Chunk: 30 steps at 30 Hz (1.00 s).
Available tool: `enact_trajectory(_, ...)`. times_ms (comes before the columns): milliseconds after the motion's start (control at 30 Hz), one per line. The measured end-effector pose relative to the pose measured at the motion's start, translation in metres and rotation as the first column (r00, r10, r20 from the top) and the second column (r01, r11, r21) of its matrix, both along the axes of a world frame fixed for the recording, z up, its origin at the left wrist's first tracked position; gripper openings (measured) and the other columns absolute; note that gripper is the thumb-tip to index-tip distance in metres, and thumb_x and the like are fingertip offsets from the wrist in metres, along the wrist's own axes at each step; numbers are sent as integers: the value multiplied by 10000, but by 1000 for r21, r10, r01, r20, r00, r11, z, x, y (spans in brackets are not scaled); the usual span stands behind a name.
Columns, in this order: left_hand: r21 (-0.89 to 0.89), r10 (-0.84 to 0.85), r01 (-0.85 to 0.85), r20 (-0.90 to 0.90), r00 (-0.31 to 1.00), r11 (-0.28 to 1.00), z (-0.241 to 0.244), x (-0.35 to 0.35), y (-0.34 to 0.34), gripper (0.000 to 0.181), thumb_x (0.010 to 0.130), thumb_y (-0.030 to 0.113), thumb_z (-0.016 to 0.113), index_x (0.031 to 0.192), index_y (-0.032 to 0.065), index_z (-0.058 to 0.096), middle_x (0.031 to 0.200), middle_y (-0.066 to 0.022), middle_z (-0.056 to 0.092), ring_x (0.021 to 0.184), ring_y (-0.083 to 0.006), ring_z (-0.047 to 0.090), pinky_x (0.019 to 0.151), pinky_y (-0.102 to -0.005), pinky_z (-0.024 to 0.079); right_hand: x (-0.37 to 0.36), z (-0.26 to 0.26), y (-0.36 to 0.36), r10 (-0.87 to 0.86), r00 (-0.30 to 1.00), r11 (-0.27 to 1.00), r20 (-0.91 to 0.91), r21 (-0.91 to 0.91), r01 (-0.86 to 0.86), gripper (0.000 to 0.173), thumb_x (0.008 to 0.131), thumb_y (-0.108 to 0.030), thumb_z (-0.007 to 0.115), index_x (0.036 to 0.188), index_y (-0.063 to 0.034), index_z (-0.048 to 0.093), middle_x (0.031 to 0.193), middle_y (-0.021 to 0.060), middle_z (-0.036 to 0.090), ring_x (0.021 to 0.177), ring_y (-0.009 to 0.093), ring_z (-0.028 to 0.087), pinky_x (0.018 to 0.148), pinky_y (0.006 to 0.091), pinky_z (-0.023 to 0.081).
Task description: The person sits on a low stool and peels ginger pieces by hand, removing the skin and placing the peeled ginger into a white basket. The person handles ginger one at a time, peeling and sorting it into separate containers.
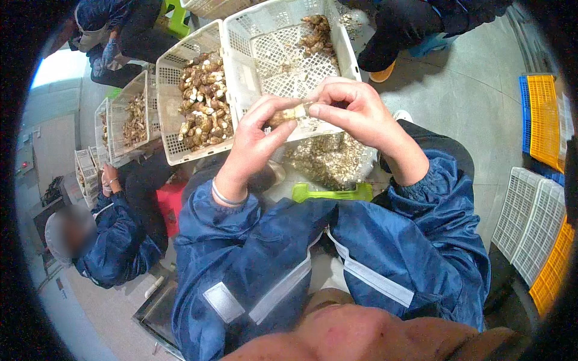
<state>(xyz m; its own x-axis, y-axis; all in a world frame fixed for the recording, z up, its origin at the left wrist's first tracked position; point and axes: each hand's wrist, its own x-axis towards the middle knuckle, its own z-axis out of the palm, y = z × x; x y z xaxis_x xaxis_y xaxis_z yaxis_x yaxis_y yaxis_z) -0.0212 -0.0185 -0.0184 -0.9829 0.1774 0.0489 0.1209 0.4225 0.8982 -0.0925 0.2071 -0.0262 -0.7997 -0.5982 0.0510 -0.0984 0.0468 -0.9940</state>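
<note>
My left hand holds a brown and pale mushroom between thumb and fingers, over the near edge of a white plastic crate. My right hand is at the mushroom's pale end, thumb and forefinger pinched together; whether a small tool or a scrap is between them cannot be told. Brown mushrooms lie heaped in that crate's far right corner. Touching it on the left, a second white crate holds many brown mushrooms with pale stems.
Pale trimmings are piled below the crate, beside a green plastic stool. A co-worker sits at the left by more crates; others sit across. White crates and yellow crates stand at the right.
</note>
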Motion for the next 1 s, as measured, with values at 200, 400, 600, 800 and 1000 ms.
enact_trajectory(200, -116, -2, -12, -117, 993, 993, 10, -5, 4, 330, 833, 34, 694, 1163, 21, 687, 1027, -110, 650, 975, -233, 622, 829, -325, 495, 6, -8, -7, -15, 978, 999, -210, -40, 6, 165, 920, -170, 725, 847, -25, 693, 860, -20, 612, 742, 45, 518, 640, 226, 403)
enact_trajectory(400, -125, -15, -9, -190, 982, 992, 7, -3, 4, 329, 810, 27, 695, 1139, 24, 696, 1032, -113, 651, 964, -234, 626, 809, -314, 496, 1, -6, -4, 23, 934, 991, 356, -133, 26, 201, 861, -207, 761, 807, -27, 689, 759, 16, 614, 730, 104, 574, 637, 283, 448)
enact_trajectory(600, -44, 87, -86, 8, 996, 995, 15, -1, 12, 450, 866, 134, 712, 1288, 7, 623, 1178, -131, 659, 1109, -201, 615, 942, -313, 477, 7, -7, -10, -32, 977, 999, -209, -22, 28, 174, 853, -168, 729, 800, -16, 663, 835, 89, 635, 815, 229, 644, 691, 346, 499)
enact_trajectory(800, 29, 80, -85, 120, 990, 996, 5, 1, 6, 367, 912, 92, 678, 1265, -2, 636, 1036, -77, 692, 955, -121, 619, 844, -278, 496, 6, -7, -11, -105, 914, 994, -391, -50, 92, 142, 839, -131, 713, 796, -8, 654, 894, 118, 652, 842, 304, 657, 745, 372, 527)
enact_trajectory(1000, -224, 84, -128, -194, 977, 966, 8, -1, 14, 318, 828, 26, 704, 1145, 7, 681, 945, -128, 679, 838, -217, 669, 738, -318, 524, 6, -11, -12, -65, 930, 998, -362, -25, 60, 141, 847, -137, 730, 841, -7, 677, 866, 105, 652, 811, 267, 647, 715, 348, 517)
